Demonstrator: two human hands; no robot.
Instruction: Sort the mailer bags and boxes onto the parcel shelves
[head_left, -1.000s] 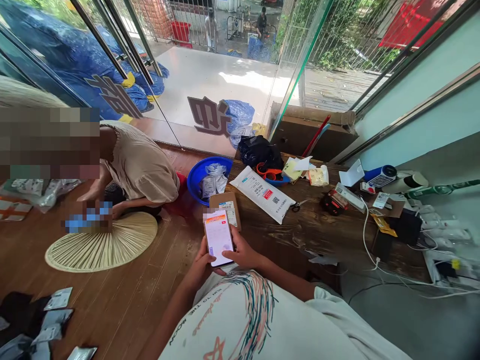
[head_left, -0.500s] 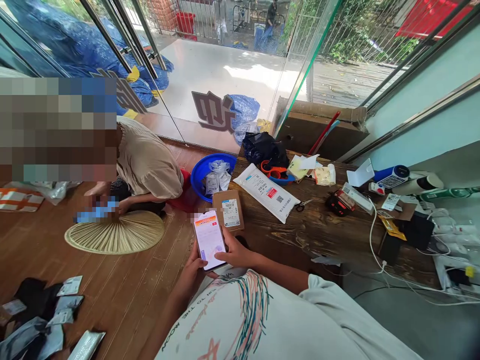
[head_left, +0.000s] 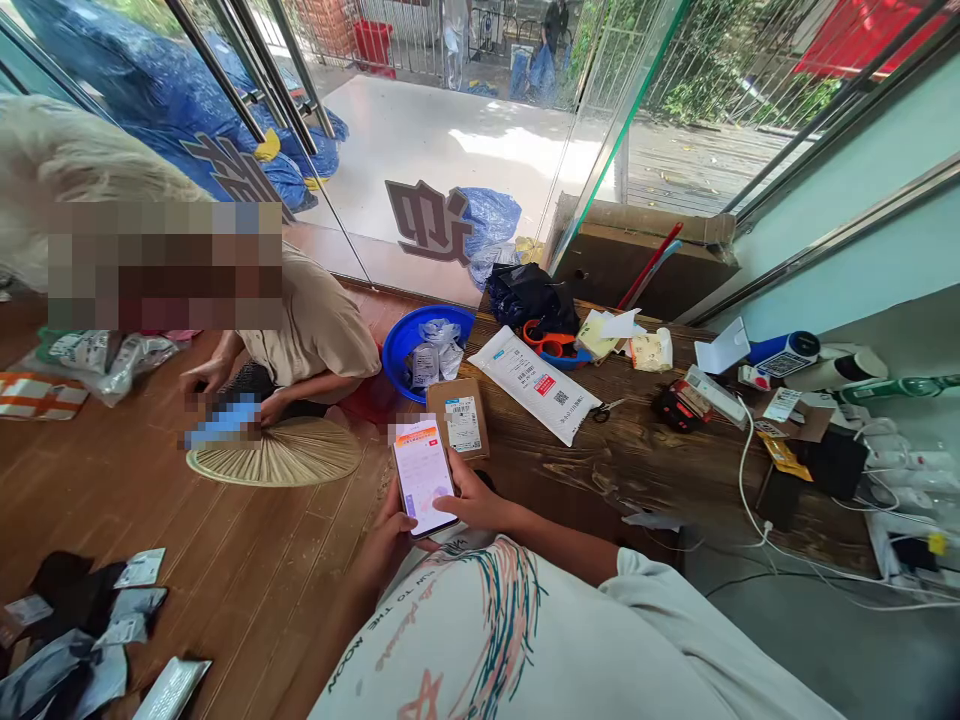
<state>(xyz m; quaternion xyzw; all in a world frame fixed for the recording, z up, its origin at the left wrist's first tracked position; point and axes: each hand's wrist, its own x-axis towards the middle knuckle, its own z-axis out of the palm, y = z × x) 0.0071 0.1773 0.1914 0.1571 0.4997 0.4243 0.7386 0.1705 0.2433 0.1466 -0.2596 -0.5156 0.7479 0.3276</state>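
A smartphone [head_left: 421,472] with a lit, mostly white and pink screen is held upright in front of my shirt. My left hand [head_left: 390,528] wraps its lower left edge, thumb near the bottom of the screen. On the other side, my right hand [head_left: 472,495] grips the right edge, its thumb over the lower part of the screen. Just behind the phone lies a small brown cardboard box [head_left: 459,420] with a white label. A white mailing bag [head_left: 534,384] with a printed label rests on the wooden table [head_left: 600,450] to the right.
Another person [head_left: 315,320] sits at left with a phone over a round straw fan [head_left: 300,455]. Several parcels [head_left: 112,620] lie on the floor. A blue basin [head_left: 397,345] holds packets. Scissors, tape, bottles and a white cable [head_left: 742,470] occupy the table's right side.
The seated person and the straw fan have shifted to the right, and the person's head has leaned forward. My hands and the phone have barely moved.
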